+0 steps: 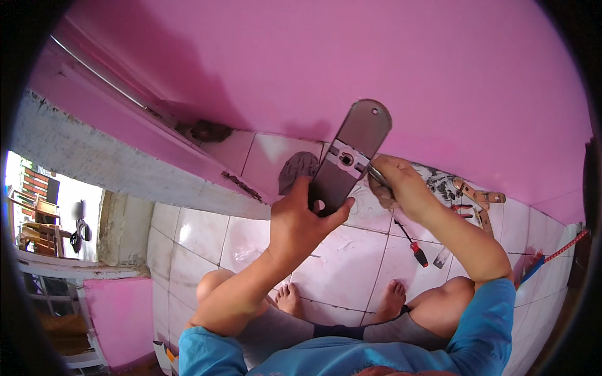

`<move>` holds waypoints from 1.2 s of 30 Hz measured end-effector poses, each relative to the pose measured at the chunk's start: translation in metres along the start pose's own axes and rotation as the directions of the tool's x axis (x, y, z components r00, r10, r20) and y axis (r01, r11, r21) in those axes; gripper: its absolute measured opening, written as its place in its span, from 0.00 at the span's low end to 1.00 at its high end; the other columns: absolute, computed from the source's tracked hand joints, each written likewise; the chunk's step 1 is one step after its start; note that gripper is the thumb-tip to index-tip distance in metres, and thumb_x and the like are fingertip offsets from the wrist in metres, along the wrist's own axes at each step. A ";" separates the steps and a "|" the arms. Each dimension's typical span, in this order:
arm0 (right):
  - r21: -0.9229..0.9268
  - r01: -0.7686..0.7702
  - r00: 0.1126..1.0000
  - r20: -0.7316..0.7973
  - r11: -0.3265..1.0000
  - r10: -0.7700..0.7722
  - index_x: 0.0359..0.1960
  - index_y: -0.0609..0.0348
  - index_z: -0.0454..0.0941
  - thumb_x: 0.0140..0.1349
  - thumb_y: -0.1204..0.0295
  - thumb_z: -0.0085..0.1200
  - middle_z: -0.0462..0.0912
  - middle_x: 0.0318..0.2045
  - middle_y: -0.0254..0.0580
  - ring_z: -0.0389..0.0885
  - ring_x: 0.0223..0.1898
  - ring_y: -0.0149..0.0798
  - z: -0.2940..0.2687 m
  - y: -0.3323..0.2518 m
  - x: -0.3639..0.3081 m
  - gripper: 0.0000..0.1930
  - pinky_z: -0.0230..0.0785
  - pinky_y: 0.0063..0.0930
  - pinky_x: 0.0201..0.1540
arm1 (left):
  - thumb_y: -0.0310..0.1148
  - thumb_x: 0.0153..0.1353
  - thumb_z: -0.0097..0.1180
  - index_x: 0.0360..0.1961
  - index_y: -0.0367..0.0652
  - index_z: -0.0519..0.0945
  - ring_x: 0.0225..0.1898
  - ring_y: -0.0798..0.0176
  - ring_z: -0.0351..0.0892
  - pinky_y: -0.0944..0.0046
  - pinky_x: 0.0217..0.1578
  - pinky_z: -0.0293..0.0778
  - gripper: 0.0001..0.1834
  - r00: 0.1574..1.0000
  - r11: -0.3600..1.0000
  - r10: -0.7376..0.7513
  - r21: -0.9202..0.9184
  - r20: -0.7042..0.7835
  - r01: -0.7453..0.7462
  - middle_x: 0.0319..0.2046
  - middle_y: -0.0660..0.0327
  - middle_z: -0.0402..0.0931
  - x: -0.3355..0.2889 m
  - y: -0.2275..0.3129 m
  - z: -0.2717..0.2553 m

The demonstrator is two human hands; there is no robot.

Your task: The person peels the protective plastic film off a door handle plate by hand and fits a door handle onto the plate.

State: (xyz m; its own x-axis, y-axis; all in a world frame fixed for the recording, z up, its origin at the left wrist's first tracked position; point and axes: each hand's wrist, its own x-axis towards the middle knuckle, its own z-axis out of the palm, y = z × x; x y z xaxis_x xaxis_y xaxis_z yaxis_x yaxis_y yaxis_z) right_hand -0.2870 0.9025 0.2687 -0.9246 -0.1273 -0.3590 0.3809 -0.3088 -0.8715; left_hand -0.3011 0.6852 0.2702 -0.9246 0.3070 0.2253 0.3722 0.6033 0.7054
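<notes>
My left hand [298, 219] grips the lower end of a long grey door handle plate [348, 156], thumb and fingers on its edges. The plate is tilted, its rounded top pointing up and to the right. Its back shows a square spindle socket at the middle and a hole near each end. At the plate's right side, my right hand [398, 185] is closed round a shiny metal lever that juts out beside the socket. Most of that lever is hidden by the fingers. A grey cloth-like item [295, 170] lies behind my left fingers.
On the white tiled floor lie a red-and-black screwdriver [419, 254], a flat blade [443, 258], red-handled pliers [462, 208] and a wooden-looking tool [495, 197]. A pink wall [464, 81] stands ahead. The pink door frame [125, 106] runs along the left.
</notes>
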 end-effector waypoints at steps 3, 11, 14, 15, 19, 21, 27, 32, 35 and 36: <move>-0.143 -0.011 0.997 0.068 0.990 0.021 0.26 0.55 0.71 0.76 0.57 0.43 0.67 0.15 0.30 0.57 0.12 0.23 -0.023 -0.008 0.002 0.21 0.49 0.20 0.16 | 0.48 0.52 0.76 0.44 0.36 0.76 0.25 0.69 0.74 0.67 0.28 0.73 0.30 0.986 0.999 -0.041 -0.018 0.161 0.044 0.27 0.62 0.79 0.003 0.003 -0.011; -0.363 0.063 0.996 0.075 0.930 -0.038 0.31 0.58 0.77 0.76 0.59 0.44 0.72 0.17 0.33 0.66 0.14 0.27 -0.027 -0.009 0.007 0.19 0.61 0.22 0.21 | 0.38 0.76 0.49 0.51 0.36 0.71 0.28 0.65 0.82 0.64 0.27 0.78 0.14 0.796 0.625 -0.085 -0.590 0.599 0.511 0.34 0.56 0.82 0.007 -0.001 -0.016; -0.378 0.281 0.930 -0.120 0.882 -0.348 0.40 0.62 0.79 0.74 0.63 0.47 0.76 0.25 0.36 0.73 0.24 0.29 -0.032 -0.007 0.015 0.14 0.68 0.24 0.31 | 0.38 0.75 0.52 0.51 0.38 0.73 0.30 0.71 0.78 0.67 0.32 0.74 0.14 0.809 0.598 -0.125 -0.607 0.575 0.524 0.32 0.61 0.80 0.003 0.000 -0.011; -0.366 0.422 0.801 -0.278 0.829 -0.530 0.45 0.63 0.80 0.73 0.65 0.51 0.79 0.31 0.37 0.76 0.31 0.31 -0.035 -0.006 0.017 0.13 0.70 0.26 0.37 | 0.37 0.75 0.52 0.52 0.38 0.73 0.30 0.72 0.77 0.68 0.32 0.73 0.14 0.866 0.654 -0.101 -0.623 0.489 0.428 0.31 0.61 0.80 0.002 -0.005 -0.004; -0.778 0.559 0.422 -0.030 0.287 -0.906 0.48 0.60 0.80 0.67 0.70 0.58 0.77 0.38 0.40 0.76 0.42 0.36 -0.026 -0.036 -0.006 0.11 0.69 0.32 0.46 | 0.35 0.74 0.54 0.51 0.37 0.74 0.29 0.71 0.77 0.69 0.31 0.73 0.13 0.935 0.762 -0.046 -0.593 0.352 0.261 0.30 0.61 0.79 0.000 -0.011 0.000; -0.845 0.531 0.384 0.303 -0.060 -0.872 0.50 0.55 0.81 0.60 0.72 0.63 0.74 0.38 0.40 0.74 0.43 0.41 -0.012 -0.044 -0.015 0.16 0.66 0.38 0.48 | 0.35 0.74 0.54 0.50 0.37 0.74 0.29 0.71 0.76 0.69 0.31 0.72 0.12 0.954 0.800 -0.031 -0.565 0.299 0.203 0.29 0.60 0.79 -0.003 -0.008 -0.001; -0.863 0.433 0.487 0.467 -0.260 -0.738 0.47 0.51 0.84 0.56 0.71 0.65 0.73 0.35 0.36 0.73 0.41 0.41 -0.006 -0.046 -0.025 0.15 0.61 0.42 0.52 | 0.36 0.75 0.53 0.50 0.36 0.74 0.33 0.74 0.75 0.71 0.35 0.72 0.13 0.947 0.868 -0.010 -0.468 0.321 0.168 0.32 0.64 0.78 -0.006 -0.007 -0.003; -0.855 0.469 0.532 0.475 -0.223 -0.701 0.41 0.52 0.83 0.57 0.71 0.63 0.73 0.35 0.36 0.73 0.41 0.42 -0.009 -0.046 -0.024 0.10 0.61 0.42 0.54 | 0.35 0.74 0.54 0.47 0.37 0.75 0.31 0.75 0.73 0.72 0.34 0.71 0.12 0.945 0.883 -0.016 -0.439 0.326 0.166 0.29 0.65 0.77 -0.006 -0.006 -0.002; -0.869 0.476 0.605 0.436 -0.137 -0.666 0.38 0.53 0.81 0.58 0.72 0.62 0.74 0.35 0.38 0.74 0.42 0.43 -0.006 -0.051 -0.027 0.07 0.60 0.42 0.55 | 0.34 0.74 0.54 0.48 0.36 0.75 0.31 0.74 0.73 0.71 0.34 0.71 0.11 0.954 0.906 0.014 -0.408 0.299 0.114 0.28 0.64 0.77 -0.008 -0.010 -0.002; -0.876 0.473 0.650 0.421 -0.097 -0.633 0.36 0.54 0.80 0.58 0.72 0.61 0.74 0.35 0.39 0.74 0.42 0.44 -0.004 -0.053 -0.028 0.05 0.60 0.43 0.55 | 0.34 0.73 0.55 0.47 0.37 0.75 0.27 0.70 0.73 0.68 0.29 0.71 0.11 0.964 0.921 0.052 -0.387 0.261 0.055 0.26 0.58 0.77 -0.009 -0.011 -0.002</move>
State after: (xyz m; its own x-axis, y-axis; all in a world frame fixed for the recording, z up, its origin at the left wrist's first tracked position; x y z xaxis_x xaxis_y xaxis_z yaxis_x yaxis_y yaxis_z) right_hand -0.2813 0.9260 0.3233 -0.8420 -0.2838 0.4588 -0.4739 0.7954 -0.3778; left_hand -0.2973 0.6739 0.2619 -0.8507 0.5197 0.0787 0.2609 0.2876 0.9215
